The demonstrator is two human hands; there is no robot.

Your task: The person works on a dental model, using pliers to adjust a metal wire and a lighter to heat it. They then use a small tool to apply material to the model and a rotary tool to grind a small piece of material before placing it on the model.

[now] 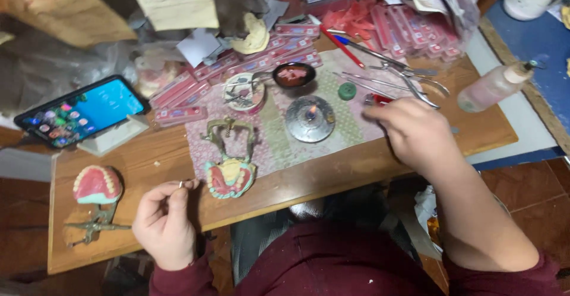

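Metal glints between the left hand's [165, 222] pinched fingers: a small tool tip [181, 184], just beside the pink denture model on its articulator [230, 174]. Right hand [414, 133] reaches over the patterned mat [350, 131], fingers curled near a red object [380, 99]; grip unclear. Lit spirit burner [310, 118] sits between.

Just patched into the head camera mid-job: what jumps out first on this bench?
A small lit flame on a round metal burner sits mid-bench, with the right hand just right of it, reaching toward the metal tools. Front centre, a denture model in a brass articulator lies by the left hand; a lit phone stands far left.
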